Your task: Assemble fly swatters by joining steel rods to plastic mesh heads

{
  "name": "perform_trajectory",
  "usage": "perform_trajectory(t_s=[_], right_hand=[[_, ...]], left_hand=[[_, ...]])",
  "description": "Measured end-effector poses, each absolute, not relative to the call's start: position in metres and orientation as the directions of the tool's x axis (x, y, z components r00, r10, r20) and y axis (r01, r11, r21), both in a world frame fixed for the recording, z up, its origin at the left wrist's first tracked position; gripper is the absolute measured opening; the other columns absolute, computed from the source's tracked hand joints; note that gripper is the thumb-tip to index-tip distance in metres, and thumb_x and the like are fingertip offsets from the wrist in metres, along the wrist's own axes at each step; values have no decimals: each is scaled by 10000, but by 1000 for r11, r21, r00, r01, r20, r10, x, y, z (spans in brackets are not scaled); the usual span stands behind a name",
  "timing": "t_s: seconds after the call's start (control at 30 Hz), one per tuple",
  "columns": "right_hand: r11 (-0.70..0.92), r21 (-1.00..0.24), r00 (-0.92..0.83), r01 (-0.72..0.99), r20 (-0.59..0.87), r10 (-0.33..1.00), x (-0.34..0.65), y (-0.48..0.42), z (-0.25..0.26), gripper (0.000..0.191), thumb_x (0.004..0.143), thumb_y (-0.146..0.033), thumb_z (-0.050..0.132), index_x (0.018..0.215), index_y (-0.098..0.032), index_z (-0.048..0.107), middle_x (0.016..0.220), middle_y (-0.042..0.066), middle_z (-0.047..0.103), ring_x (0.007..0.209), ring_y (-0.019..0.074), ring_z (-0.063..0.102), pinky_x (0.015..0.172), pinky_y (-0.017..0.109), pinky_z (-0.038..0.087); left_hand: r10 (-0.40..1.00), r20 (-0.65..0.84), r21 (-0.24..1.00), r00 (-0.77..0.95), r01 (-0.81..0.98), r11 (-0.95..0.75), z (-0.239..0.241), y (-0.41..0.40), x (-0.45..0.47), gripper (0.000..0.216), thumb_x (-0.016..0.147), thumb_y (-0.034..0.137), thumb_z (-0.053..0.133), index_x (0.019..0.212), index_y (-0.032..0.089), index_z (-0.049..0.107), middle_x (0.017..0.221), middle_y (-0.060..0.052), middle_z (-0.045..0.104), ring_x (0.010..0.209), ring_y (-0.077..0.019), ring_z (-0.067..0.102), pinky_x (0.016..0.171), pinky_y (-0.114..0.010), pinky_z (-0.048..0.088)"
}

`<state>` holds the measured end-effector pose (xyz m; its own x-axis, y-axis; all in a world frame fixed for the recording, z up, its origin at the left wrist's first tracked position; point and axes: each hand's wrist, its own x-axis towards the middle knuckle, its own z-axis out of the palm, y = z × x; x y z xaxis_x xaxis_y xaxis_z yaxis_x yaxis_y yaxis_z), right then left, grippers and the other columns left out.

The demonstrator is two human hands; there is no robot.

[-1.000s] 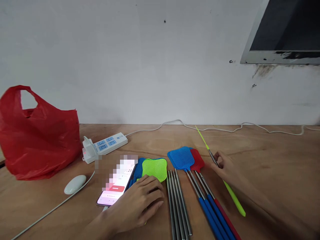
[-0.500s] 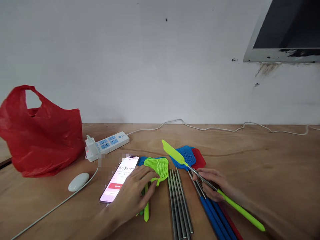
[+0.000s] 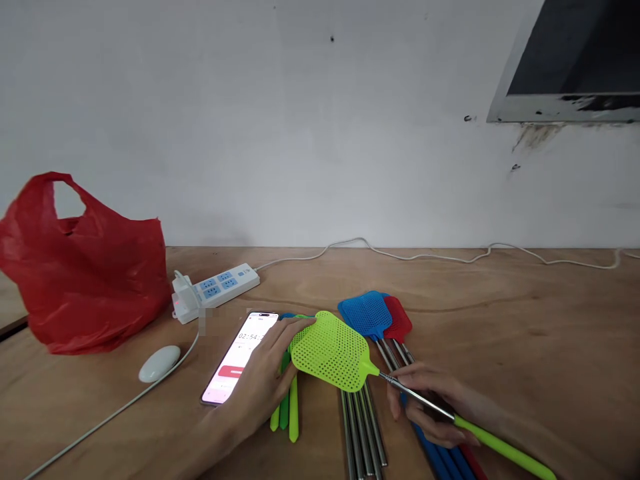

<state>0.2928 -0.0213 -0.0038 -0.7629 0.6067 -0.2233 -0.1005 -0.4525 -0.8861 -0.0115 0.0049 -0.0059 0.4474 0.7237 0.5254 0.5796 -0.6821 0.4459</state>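
Observation:
My right hand (image 3: 434,407) grips the metal shaft of a green fly swatter (image 3: 334,350), whose mesh head hangs flat above the table, pointing left, with its green handle running off to the lower right. My left hand (image 3: 266,379) rests palm down on a small pile of green and blue swatter pieces (image 3: 286,408), its fingertips touching the edge of the held swatter's head. Beside it lie several bare metal rods (image 3: 361,427). A blue swatter (image 3: 366,313) and a red swatter (image 3: 400,320) lie further right, their handles under my right hand.
A phone (image 3: 239,356) with a lit screen lies left of my left hand. A white power strip (image 3: 215,291), a white mouse (image 3: 159,363) with its cable, and a red plastic bag (image 3: 83,267) sit to the left. A white cable (image 3: 450,259) runs along the wall.
My right hand swung the green swatter down and leftward, from pointing up and away to lying flat over the pile. My left hand slid forward onto the green pieces.

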Motion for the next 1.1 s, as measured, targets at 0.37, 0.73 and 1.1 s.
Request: perform_trajectory(t_s=[0.37,0.73,1.1], right_hand=[[-314,-941,-681,125,-311,662,287,-33,9,440,933,-568,508,988,-154,648,389,-116,414,255,47,231,268,156,211],[3,-933,-594,360,-226,772,274,-29,29,385,989,-523,411,919,-193,597,513,-92,327,439,88,263,424,224,211],[546,-376,-529,749,158,834,276,-30,13,319,1032,-320,370,804,-204,561,745,38,655,646,172,564,570,294,247]], left_hand=[[802,453,611,388,520,-597,3,2,-8,149,1005,316,465,970,228,579,1105,-86,680,986,-248,642,826,-356,501],[875,317,807,365,381,-451,5,-1,1,170,982,383,514,986,220,562,858,-20,659,814,-208,633,757,-322,509],[919,127,988,373,39,-152,7,-8,10,650,929,433,628,1449,234,294,750,17,634,732,-194,645,661,-300,524]])
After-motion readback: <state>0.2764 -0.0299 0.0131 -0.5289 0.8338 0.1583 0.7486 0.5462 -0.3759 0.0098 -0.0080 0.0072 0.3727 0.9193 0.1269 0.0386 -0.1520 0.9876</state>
